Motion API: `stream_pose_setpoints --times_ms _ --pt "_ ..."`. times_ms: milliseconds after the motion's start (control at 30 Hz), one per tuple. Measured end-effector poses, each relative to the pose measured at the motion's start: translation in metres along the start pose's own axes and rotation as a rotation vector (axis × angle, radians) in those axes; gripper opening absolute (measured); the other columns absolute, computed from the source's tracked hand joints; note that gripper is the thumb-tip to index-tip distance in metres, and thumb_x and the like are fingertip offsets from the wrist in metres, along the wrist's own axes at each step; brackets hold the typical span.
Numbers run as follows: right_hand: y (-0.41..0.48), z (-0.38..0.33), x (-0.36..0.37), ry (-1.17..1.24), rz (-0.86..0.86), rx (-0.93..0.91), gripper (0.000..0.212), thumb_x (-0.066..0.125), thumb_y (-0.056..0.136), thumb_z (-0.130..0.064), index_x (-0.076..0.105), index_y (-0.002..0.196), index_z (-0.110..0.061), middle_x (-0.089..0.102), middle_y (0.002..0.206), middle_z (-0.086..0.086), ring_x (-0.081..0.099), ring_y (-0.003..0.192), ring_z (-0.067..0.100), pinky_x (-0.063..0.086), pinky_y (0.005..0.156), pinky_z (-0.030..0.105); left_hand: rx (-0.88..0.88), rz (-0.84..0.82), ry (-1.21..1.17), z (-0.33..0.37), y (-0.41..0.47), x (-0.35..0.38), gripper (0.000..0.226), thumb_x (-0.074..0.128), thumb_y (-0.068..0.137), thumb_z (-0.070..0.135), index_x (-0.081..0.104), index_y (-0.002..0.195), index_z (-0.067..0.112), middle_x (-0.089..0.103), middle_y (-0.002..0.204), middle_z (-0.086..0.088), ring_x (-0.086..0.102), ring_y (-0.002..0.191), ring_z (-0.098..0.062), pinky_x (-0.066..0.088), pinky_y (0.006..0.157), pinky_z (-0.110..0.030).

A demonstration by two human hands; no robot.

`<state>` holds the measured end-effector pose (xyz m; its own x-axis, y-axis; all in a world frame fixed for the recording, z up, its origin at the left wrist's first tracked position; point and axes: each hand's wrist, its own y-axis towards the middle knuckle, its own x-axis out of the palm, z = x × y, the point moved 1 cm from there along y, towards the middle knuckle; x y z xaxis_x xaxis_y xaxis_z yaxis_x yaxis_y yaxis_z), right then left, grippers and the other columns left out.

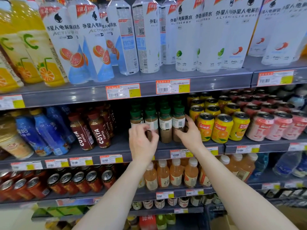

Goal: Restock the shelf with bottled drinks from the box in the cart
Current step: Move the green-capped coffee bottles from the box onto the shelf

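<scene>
Grey metal shelf tiers (pixel 216 82) with orange-and-yellow price tags (pixel 172 86), under bright, even store light.

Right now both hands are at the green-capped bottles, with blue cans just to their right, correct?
Not quite. The head view shows the cans right of the green-capped bottles are yellow, not blue. The left hand and right hand are indeed at those bottles.

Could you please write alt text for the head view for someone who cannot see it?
Two bare hands work on a grey middle shelf: the left hand pinches a green-capped brown drink bottle, the right hand grips the rightmost green-capped bottle, beside yellow orange-drink cans.
</scene>
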<state>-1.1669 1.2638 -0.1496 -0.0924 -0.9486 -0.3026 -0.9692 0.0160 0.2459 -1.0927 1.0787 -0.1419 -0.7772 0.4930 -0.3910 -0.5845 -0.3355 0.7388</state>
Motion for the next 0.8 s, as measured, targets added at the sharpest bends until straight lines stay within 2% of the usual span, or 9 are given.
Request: stream_pose_setpoints --times_ms 133,233,300,367,467,533,600,733,800 --pt "-0.002 0.004 0.002 0.002 0.044 0.048 0.068 0.076 0.089 -0.018 0.045 0.149 -0.021 0.062 0.14 -0.001 0.057 0.128 0.018 0.049 0.106 0.039 -0.259 0.033 0.048 -0.023 -0.001 -0.01 0.041 0.074 0.082 0.021 0.054 0.116 0.01 0.052 0.117 -0.007 0.047 0.11 -0.023 0.047 0.093 -0.041" --pt "-0.003 0.004 0.004 -0.047 0.102 0.069 0.066 0.083 0.084 -0.023 0.051 0.141 -0.015 0.064 0.131 0.002 0.061 0.12 0.02 0.052 0.101 0.04 -0.387 -0.092 0.016 -0.035 0.0 -0.008 0.064 0.074 0.082 0.028 0.048 0.138 0.012 0.05 0.131 -0.008 0.046 0.122 -0.025 0.045 0.102 -0.041" --pt "-0.003 0.003 0.004 -0.085 0.12 0.065 0.063 0.085 0.081 -0.027 0.054 0.133 -0.013 0.065 0.126 0.004 0.062 0.116 0.022 0.053 0.096 0.037 -0.453 -0.19 -0.074 -0.04 0.0 -0.004 0.072 0.073 0.082 0.032 0.043 0.146 0.02 0.053 0.135 -0.003 0.049 0.126 -0.021 0.047 0.106 -0.042" --pt "-0.004 0.002 0.005 -0.106 0.098 0.083 0.065 0.086 0.08 -0.025 0.053 0.134 -0.011 0.064 0.127 0.005 0.061 0.117 0.022 0.053 0.096 0.037 -0.485 -0.251 -0.165 -0.043 0.0 -0.002 0.072 0.073 0.084 0.035 0.04 0.148 0.028 0.058 0.135 0.003 0.055 0.125 -0.018 0.049 0.105 -0.042" --pt "-0.007 0.003 0.006 -0.103 0.032 0.1 0.07 0.078 0.085 -0.012 0.045 0.147 -0.014 0.061 0.137 0.005 0.057 0.126 0.024 0.05 0.101 0.036 -0.499 -0.262 -0.189 -0.043 0.003 -0.005 0.07 0.078 0.089 0.032 0.042 0.148 0.023 0.06 0.135 0.002 0.057 0.122 -0.017 0.046 0.098 -0.032" --pt "-0.009 0.005 0.007 -0.12 0.044 0.104 0.068 0.076 0.086 -0.009 0.046 0.147 -0.016 0.061 0.137 0.005 0.057 0.127 0.024 0.047 0.1 0.033 -0.498 -0.245 -0.145 -0.045 0.006 -0.006 0.07 0.08 0.087 0.034 0.045 0.145 0.02 0.055 0.134 0.0 0.054 0.117 -0.015 0.043 0.093 -0.029" --pt "-0.009 0.007 0.007 -0.147 0.088 0.12 0.068 0.082 0.083 -0.015 0.049 0.143 -0.014 0.062 0.134 0.007 0.059 0.124 0.025 0.049 0.098 0.033 -0.506 -0.253 -0.118 -0.049 0.009 -0.007 0.071 0.083 0.084 0.037 0.047 0.143 0.02 0.049 0.132 0.0 0.051 0.111 -0.013 0.043 0.09 -0.031" --pt "-0.008 0.007 0.01 -0.226 0.114 0.141 0.074 0.087 0.077 -0.028 0.051 0.14 -0.013 0.058 0.128 0.01 0.057 0.12 0.027 0.051 0.1 0.042 -0.52 -0.255 -0.183 -0.06 0.013 -0.008 0.066 0.086 0.081 0.037 0.054 0.137 0.025 0.063 0.121 0.004 0.062 0.111 -0.018 0.053 0.095 -0.041" --pt "-0.011 0.006 0.011 -0.238 0.105 0.144 0.075 0.086 0.079 -0.029 0.049 0.142 -0.014 0.055 0.129 0.01 0.053 0.122 0.027 0.049 0.103 0.041 -0.528 -0.269 -0.214 -0.06 0.013 -0.01 0.071 0.085 0.083 0.033 0.049 0.143 0.024 0.064 0.118 0.008 0.063 0.11 -0.017 0.053 0.097 -0.038"
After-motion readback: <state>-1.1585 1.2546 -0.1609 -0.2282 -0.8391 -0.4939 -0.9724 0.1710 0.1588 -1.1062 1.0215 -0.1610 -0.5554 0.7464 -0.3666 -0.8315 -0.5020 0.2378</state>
